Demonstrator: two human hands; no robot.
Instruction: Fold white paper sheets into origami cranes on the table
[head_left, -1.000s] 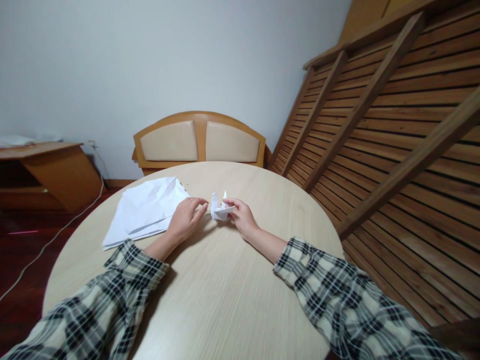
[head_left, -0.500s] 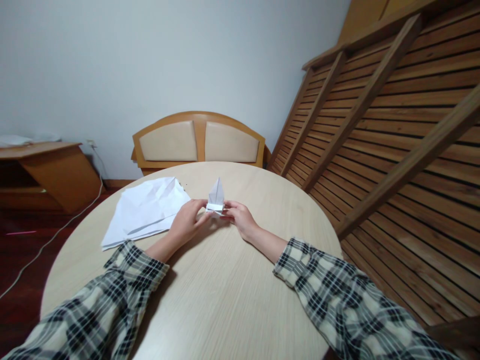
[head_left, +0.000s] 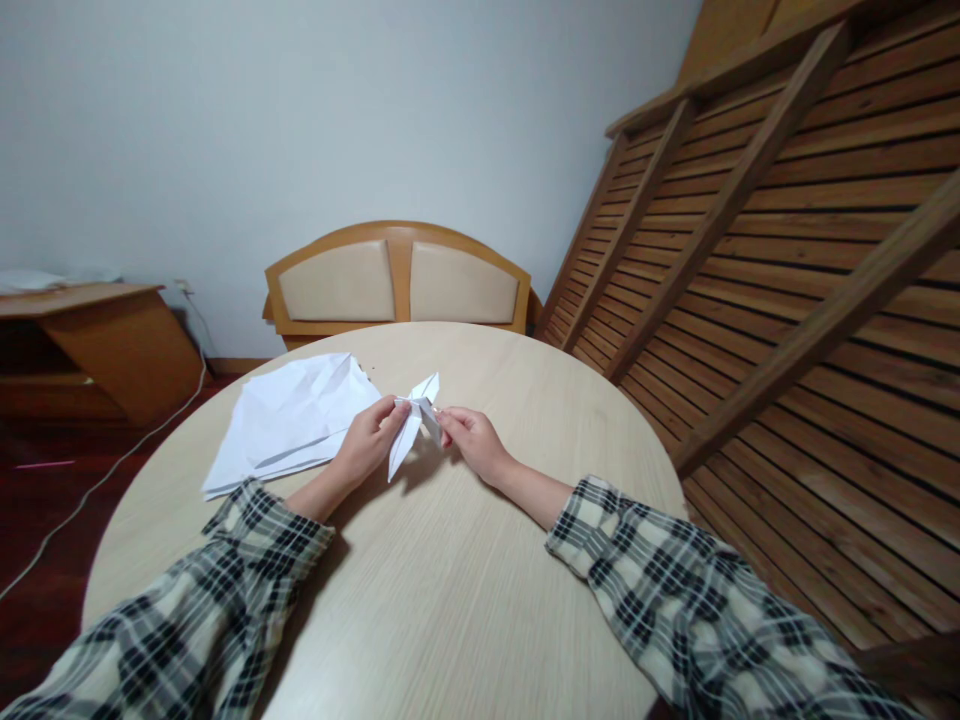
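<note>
A small folded white paper figure (head_left: 406, 440) with pointed flaps is held just above the round table (head_left: 450, 600). One long point slants down toward me and another points up and away. My left hand (head_left: 365, 438) pinches its left side between thumb and fingers. On the opposite side, my right hand (head_left: 476, 442) has thumb and fingertips closed on the right flap. The figure's shadow falls on the tabletop beneath it. Parts of the folds are hidden behind my fingers.
Loose white paper sheets (head_left: 277, 425), creased on top, lie left of my left hand. Behind the table stands a padded wooden headboard (head_left: 401, 270). A slatted wooden frame (head_left: 750, 300) leans along the right. A desk (head_left: 112, 350) and a white cable (head_left: 142, 440) are at left.
The folded paper figure has been turned and tilted between my hands: its single upright point is now two points, slanting near and far. Both hands keep hold and have shifted only slightly.
</note>
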